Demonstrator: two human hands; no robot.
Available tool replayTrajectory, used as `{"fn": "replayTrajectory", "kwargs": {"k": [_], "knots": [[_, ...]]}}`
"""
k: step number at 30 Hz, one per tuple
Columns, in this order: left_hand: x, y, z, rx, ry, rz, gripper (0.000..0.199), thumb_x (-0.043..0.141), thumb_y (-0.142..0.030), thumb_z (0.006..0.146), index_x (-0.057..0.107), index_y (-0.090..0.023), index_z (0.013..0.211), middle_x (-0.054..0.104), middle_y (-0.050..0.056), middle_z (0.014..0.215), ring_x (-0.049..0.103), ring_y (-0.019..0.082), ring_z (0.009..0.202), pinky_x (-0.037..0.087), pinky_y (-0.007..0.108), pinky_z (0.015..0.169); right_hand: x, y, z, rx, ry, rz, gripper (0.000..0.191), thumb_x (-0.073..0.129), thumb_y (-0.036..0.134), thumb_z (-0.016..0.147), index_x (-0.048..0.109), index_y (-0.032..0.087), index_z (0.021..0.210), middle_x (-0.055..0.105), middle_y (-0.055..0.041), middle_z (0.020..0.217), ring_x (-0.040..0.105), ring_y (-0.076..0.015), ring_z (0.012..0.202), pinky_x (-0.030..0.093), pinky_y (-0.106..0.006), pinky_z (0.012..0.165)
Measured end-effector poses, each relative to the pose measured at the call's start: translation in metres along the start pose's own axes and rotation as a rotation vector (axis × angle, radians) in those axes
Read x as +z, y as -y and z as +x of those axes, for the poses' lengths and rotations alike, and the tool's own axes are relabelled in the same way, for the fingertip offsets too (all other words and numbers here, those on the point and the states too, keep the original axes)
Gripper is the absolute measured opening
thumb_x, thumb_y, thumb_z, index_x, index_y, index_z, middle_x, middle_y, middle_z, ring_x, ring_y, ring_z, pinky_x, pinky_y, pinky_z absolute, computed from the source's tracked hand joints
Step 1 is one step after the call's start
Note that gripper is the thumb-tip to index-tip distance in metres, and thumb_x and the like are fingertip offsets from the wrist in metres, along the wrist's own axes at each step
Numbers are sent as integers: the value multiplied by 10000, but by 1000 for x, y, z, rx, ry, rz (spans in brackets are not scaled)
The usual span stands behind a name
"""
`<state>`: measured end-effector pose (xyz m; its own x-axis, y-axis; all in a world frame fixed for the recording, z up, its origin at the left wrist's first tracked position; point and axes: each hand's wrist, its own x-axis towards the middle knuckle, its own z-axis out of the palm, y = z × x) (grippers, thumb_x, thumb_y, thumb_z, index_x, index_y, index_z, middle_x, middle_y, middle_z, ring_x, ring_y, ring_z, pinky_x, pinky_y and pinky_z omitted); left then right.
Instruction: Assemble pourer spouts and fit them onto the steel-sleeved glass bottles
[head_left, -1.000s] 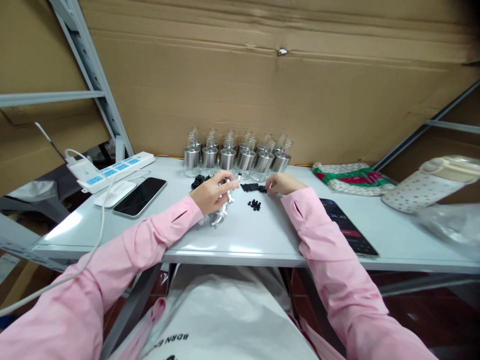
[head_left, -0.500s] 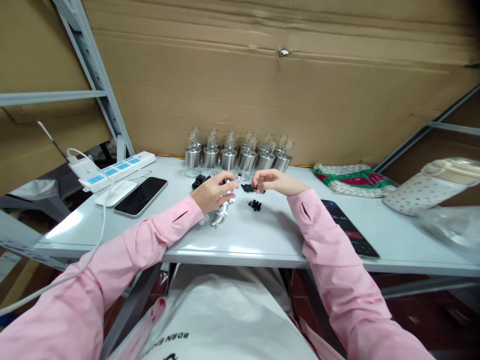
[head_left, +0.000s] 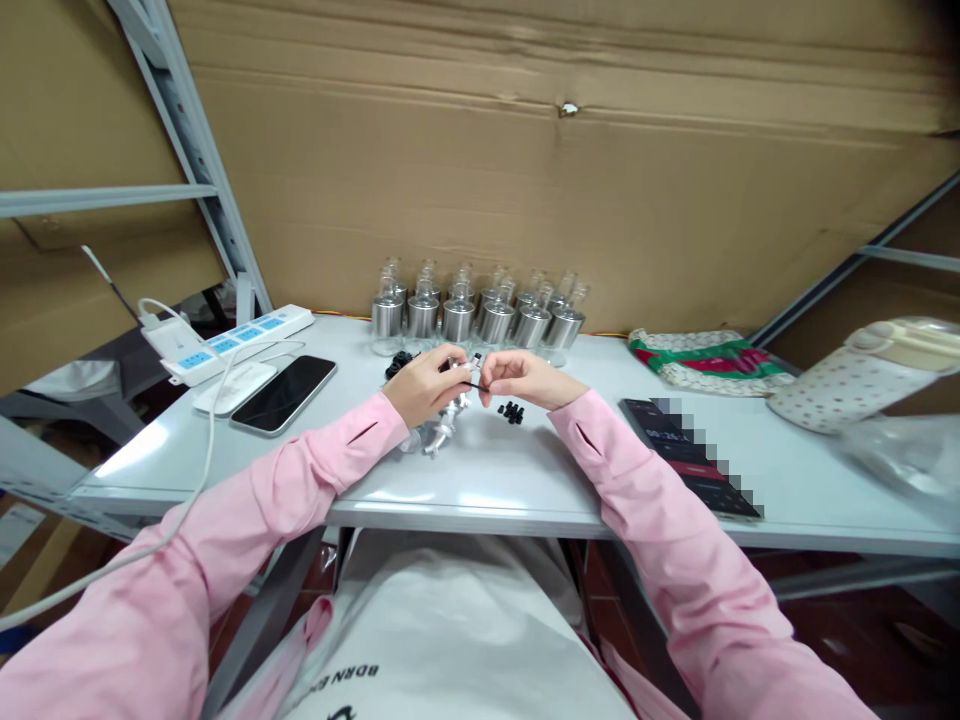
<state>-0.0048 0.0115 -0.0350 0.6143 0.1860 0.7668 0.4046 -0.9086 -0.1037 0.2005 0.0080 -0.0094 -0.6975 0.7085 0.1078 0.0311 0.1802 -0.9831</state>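
My left hand (head_left: 429,385) is closed, fingertips pinched around a small clear-and-white fitting with a black end (head_left: 475,361). Facing it, my right hand (head_left: 529,378) pinches a thin black stick-like piece (head_left: 474,386), whose far end reaches the left fingertips; whether it enters the fitting I cannot tell. Below the left hand lie several clear and white plastic fittings (head_left: 442,432). A small cluster of black caps (head_left: 513,412) sits just under my right hand. More black parts (head_left: 397,364) are heaped behind the left wrist, partly hidden.
Several glass bottles with metal sleeves (head_left: 459,322) stand in rows at the back. A phone (head_left: 285,395) and a power strip (head_left: 232,345) lie left. To the right are another phone (head_left: 675,450), a patterned cloth pouch (head_left: 709,360) and a dotted tumbler (head_left: 832,375).
My right hand has moved left from the black pieces on the table and now holds the thin black piece against the left fingertips. The left hand stays nearly in place.
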Motion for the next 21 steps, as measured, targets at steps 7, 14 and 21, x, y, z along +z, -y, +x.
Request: {"fn": "replayTrajectory", "kwargs": {"k": [7,14,21], "knots": [[0,1,-1,-42,-14,15,206,431,-284,885,578,-140,865,535,76,922,531,109,720,464,238,691,2,-5,4,-75,-269,-3,221,740,297,624,610,150,727,651,20,620,588,-76,591,453,-221,627],[0,-1,0,-50,-23,0,181,482,-315,861,557,-151,876,550,65,908,562,134,792,465,255,718,0,-5,4,-96,-383,-31,242,741,305,611,667,153,785,662,7,639,598,-86,590,480,-239,634],[0,0,1,-52,3,-41,153,459,-288,875,528,-152,895,563,67,919,567,128,785,470,245,706,0,-3,2,-82,-447,-56,264,739,321,608,681,151,801,655,7,597,593,-93,557,491,-249,610]]}}
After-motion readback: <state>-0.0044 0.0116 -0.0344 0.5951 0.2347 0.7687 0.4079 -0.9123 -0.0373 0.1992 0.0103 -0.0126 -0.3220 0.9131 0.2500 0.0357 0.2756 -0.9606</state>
